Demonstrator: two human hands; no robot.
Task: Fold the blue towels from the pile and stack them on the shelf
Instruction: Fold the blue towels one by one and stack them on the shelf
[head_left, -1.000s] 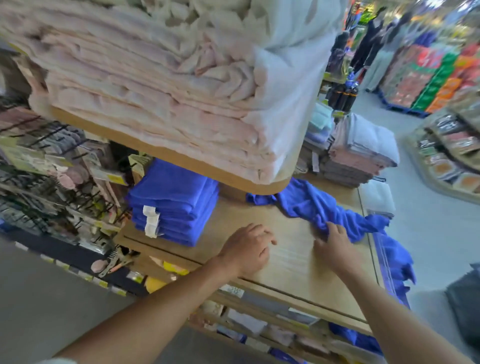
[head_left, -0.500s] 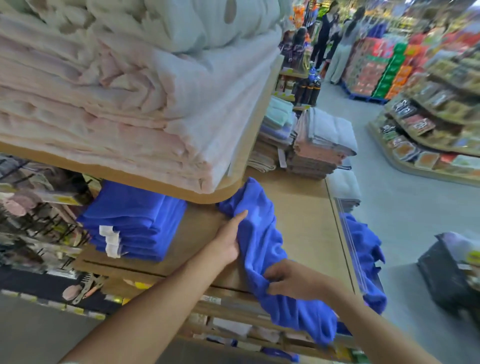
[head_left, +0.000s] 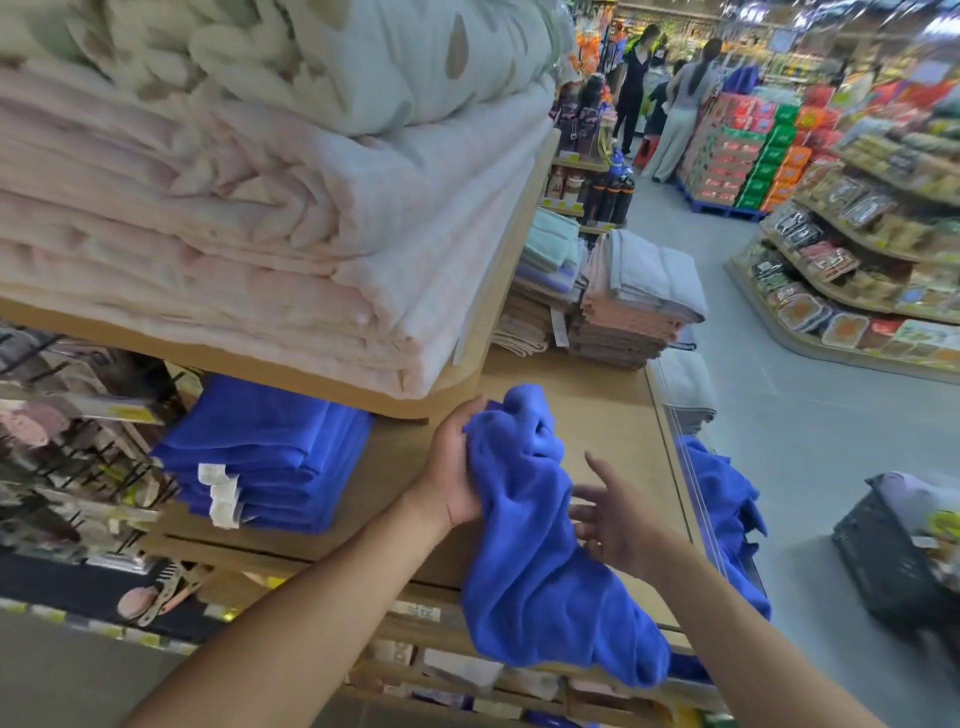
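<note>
Head view: left hand (head_left: 454, 470) grips a crumpled, plush blue towel (head_left: 535, 571).

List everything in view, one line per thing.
loose towel: one, blue, unfolded, draped over the shelf's front edge
folded stack: one stack, blue, white tags, on the shelf at left
pile: one heap, blue, hanging at the shelf's right edge
shelf: one, light wood, under the towels
blankets: several, pale pink, folded on the upper shelf
quilt: one, white with a pattern, on top of the blankets
far stacks: a few, grey, pink and beige, at the shelf's far end
basket: one, black, on the floor at right
shoppers: at least two, far down the aisle
left hand: grips the loose towel's top
right hand: fingers spread, beside the loose towel
</note>
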